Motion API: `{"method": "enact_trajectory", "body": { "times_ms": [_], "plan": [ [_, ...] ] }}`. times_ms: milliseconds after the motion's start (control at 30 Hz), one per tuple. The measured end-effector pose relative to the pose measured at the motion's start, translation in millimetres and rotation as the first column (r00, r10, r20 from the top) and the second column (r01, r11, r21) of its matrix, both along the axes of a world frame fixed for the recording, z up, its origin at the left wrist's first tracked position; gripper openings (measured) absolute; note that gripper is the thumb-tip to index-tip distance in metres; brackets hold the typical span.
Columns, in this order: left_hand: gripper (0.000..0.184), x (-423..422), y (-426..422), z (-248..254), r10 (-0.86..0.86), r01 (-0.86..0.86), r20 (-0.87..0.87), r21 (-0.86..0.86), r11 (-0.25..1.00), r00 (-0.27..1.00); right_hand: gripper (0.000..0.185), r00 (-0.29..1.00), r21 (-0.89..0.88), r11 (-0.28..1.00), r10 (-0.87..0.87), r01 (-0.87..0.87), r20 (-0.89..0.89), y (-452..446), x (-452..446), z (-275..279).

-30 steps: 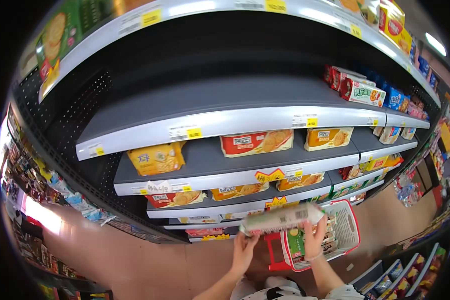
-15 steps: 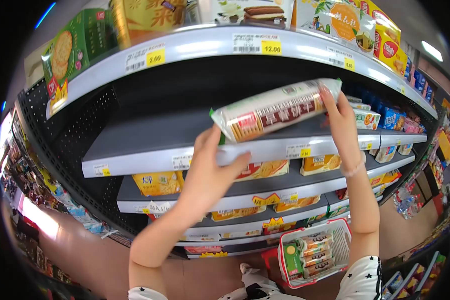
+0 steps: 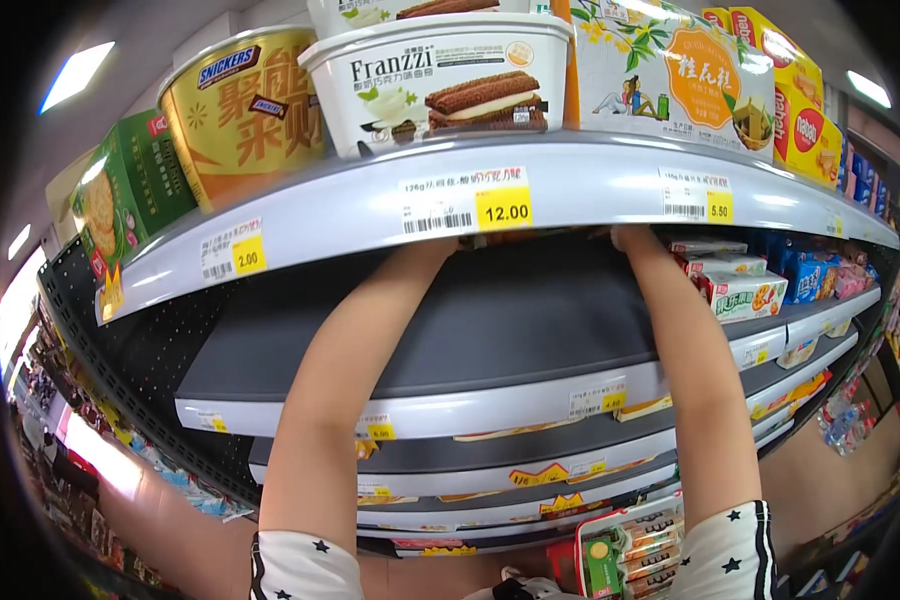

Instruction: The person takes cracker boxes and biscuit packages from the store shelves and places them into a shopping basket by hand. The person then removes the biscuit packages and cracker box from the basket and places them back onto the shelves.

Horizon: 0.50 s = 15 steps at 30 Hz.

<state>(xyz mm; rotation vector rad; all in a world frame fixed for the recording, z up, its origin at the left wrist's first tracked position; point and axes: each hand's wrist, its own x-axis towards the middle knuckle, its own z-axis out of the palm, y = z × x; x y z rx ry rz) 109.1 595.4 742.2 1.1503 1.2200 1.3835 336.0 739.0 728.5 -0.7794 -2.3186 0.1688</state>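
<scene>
Both arms reach into the dark gap above a grey shelf (image 3: 530, 340). My left hand (image 3: 440, 246) is mostly hidden behind the upper shelf's front edge (image 3: 590, 185), and its fingers do not show. Only the base of my right hand (image 3: 630, 238) appears, just under the same edge, farther right. Between the hands, a thin sliver of a package (image 3: 535, 237) shows below the edge; the rest of it is hidden, and so is any contact with the fingers.
On the upper shelf stand a gold Snickers tub (image 3: 245, 115), a white Franzzi tub (image 3: 440, 85) and a floral box (image 3: 670, 75). Small boxes (image 3: 745, 295) sit right of my right arm. Below is a basket (image 3: 582, 560) holding packages.
Both hands have moved up and deeper into the shelf gap with the biscuit package, which is now almost entirely hidden. The view has shifted closer to the upper shelf.
</scene>
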Motion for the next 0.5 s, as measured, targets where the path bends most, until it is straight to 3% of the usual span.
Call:
{"method": "enact_trajectory", "body": {
  "times_ms": [133,233,333,367,500],
  "plan": [
    [0.042,3.3,9.5,-5.6,-0.189,0.202,0.325,-0.005,0.979,0.927,0.049,0.996,0.095,0.992,-0.082,0.078,0.041,-6.3,-8.4,-3.6],
    [0.042,-3.6,11.9,-10.2,-0.321,0.369,0.549,0.026,0.929,0.771,0.05,0.983,0.16,0.975,-0.169,0.156,0.074,-7.1,-3.8,-0.7],
    [0.042,-15.4,9.0,-14.5,-0.413,0.536,0.728,0.074,0.841,0.547,0.051,0.956,0.214,0.943,-0.279,0.254,0.091,-19.4,7.2,-6.7],
    [0.042,2.2,40.7,14.2,-0.431,0.588,0.779,0.1,0.803,0.456,0.051,0.942,0.234,0.928,-0.319,0.29,0.099,-22.3,10.0,-4.0],
    [0.042,-4.4,45.8,21.1,-0.412,0.698,0.909,0.257,0.669,0.06,0.052,0.892,0.334,0.872,-0.425,0.359,0.151,-37.4,-2.9,6.1]
  ]
}}
